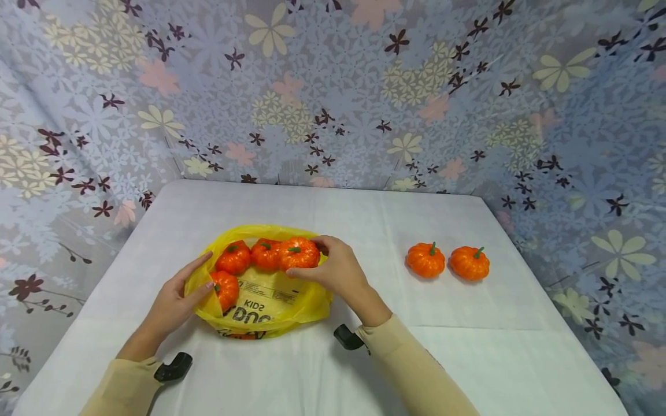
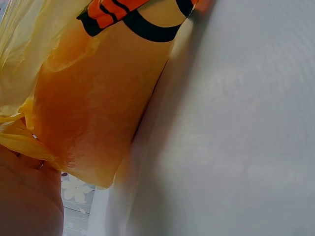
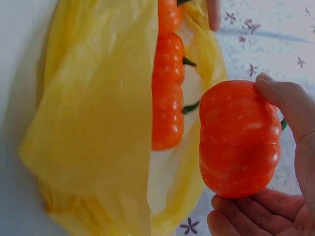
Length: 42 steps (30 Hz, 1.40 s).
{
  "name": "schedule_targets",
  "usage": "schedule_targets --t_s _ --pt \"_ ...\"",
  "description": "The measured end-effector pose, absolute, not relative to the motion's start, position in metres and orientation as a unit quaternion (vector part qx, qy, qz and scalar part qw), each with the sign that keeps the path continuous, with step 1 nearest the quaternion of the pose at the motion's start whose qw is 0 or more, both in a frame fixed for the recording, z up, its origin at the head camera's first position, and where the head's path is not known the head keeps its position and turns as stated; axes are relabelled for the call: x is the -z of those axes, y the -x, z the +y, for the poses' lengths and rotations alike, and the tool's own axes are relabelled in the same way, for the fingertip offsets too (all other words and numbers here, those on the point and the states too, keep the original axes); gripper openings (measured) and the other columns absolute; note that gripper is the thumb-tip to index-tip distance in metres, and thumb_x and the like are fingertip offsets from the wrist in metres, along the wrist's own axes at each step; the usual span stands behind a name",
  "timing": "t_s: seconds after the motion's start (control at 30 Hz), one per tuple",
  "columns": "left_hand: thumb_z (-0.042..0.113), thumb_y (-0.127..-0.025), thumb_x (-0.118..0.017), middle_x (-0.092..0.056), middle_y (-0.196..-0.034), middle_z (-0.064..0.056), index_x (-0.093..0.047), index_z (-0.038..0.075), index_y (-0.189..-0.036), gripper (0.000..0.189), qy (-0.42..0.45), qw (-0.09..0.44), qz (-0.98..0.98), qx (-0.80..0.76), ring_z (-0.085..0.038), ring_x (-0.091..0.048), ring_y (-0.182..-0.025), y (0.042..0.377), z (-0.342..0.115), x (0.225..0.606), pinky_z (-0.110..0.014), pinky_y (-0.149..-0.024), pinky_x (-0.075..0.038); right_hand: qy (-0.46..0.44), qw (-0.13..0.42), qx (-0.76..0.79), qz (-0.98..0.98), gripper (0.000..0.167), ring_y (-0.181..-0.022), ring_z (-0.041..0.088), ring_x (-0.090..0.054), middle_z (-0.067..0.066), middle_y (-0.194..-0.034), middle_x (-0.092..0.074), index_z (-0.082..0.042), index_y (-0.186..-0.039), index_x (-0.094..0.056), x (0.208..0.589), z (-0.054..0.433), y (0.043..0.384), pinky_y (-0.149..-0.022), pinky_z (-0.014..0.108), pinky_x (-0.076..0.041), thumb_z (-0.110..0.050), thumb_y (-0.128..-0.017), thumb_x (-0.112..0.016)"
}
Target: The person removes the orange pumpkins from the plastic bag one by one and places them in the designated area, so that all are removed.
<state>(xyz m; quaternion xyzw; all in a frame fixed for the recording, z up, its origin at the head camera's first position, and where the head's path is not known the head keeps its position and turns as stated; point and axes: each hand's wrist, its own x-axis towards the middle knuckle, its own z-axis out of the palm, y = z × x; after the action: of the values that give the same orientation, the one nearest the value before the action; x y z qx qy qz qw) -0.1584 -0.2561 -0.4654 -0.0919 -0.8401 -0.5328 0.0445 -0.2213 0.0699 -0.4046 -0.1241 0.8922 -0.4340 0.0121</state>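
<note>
My right hand [image 1: 340, 271] grips a small orange toy pumpkin [image 3: 240, 140] between thumb and fingers. It holds this pumpkin over the right part of the mouth of a yellow plastic bag [image 1: 307, 312]. Inside the bag lie three more pumpkins: one at the back [image 1: 266, 254], one at the back left [image 1: 233, 258], and one at the front left [image 1: 225, 290]. At the bag's left rim, my left hand [image 1: 174, 303] pinches the plastic, thumb toward the opening and fingers along the outside. The left wrist view shows the bag's side [image 2: 98, 113], with an orange shape showing through.
Two more orange pumpkins with green stems, a nearer-to-bag one [image 1: 425, 260] and an outer one [image 1: 469, 263], sit side by side on the white-covered table [image 1: 468, 358], right of the bag. A flowered curtain [image 1: 333, 104] hangs behind. A black wrist device [image 1: 174, 367] is at each sleeve.
</note>
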Motion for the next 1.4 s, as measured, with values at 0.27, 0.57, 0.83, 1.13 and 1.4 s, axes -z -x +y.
schedule_targets --t_s 0.27,0.57,0.83,1.13,1.4 --pt "0.023 -0.102 -0.061 -0.032 -0.161 -0.011 -0.037 0.014 -0.157 0.060 0.080 0.031 -0.843 0.531 -0.040 -0.026 -0.146 0.158 -0.253 0.462 -0.003 -0.096 -0.027 0.107 -0.013 0.446 0.889 0.074 -0.117 0.025 -0.059 0.002 -0.123 -0.066 -0.010 -0.126 -0.067 0.407 0.093 0.226 -0.099 0.042 -0.051 -0.047 -0.067 -0.093" --pt "0.023 -0.103 -0.060 -0.027 -0.163 -0.012 -0.035 0.014 -0.158 0.062 0.072 0.023 -0.838 0.541 -0.041 -0.021 -0.148 0.156 -0.252 0.462 -0.040 -0.118 -0.026 0.092 -0.036 0.439 0.893 0.075 -0.112 0.025 -0.060 0.003 -0.121 -0.066 -0.009 -0.125 -0.067 0.411 0.112 0.228 -0.097 0.043 -0.051 -0.048 -0.066 -0.093" --pt "0.024 -0.103 -0.060 -0.028 -0.163 -0.011 -0.034 0.015 -0.158 0.062 0.066 0.026 -0.841 0.537 -0.040 -0.022 -0.148 0.154 -0.251 0.465 -0.019 -0.111 -0.027 0.062 -0.047 0.440 0.894 0.080 -0.114 0.027 -0.060 0.004 -0.123 -0.065 -0.009 -0.127 -0.065 0.412 0.132 0.230 -0.098 0.045 -0.050 -0.052 -0.065 -0.092" --pt "0.023 -0.103 -0.060 -0.029 -0.162 -0.013 -0.035 0.012 -0.158 0.061 0.074 0.033 -0.841 0.535 -0.042 -0.023 -0.147 0.153 -0.252 0.464 -0.002 -0.096 -0.025 0.027 -0.054 0.442 0.895 0.083 -0.119 0.031 -0.059 0.010 -0.127 -0.065 -0.006 -0.129 -0.062 0.422 0.157 0.230 -0.101 0.048 -0.049 -0.050 -0.066 -0.092" --pt "0.021 -0.103 -0.060 -0.030 -0.162 -0.014 -0.035 0.012 -0.158 0.061 0.078 0.040 -0.842 0.533 -0.042 -0.022 -0.147 0.154 -0.251 0.464 -0.003 -0.098 -0.024 0.005 -0.068 0.433 0.899 0.082 -0.118 0.035 -0.057 0.016 -0.129 -0.062 -0.001 -0.131 -0.060 0.432 0.181 0.234 -0.100 0.049 -0.049 -0.046 -0.069 -0.091"
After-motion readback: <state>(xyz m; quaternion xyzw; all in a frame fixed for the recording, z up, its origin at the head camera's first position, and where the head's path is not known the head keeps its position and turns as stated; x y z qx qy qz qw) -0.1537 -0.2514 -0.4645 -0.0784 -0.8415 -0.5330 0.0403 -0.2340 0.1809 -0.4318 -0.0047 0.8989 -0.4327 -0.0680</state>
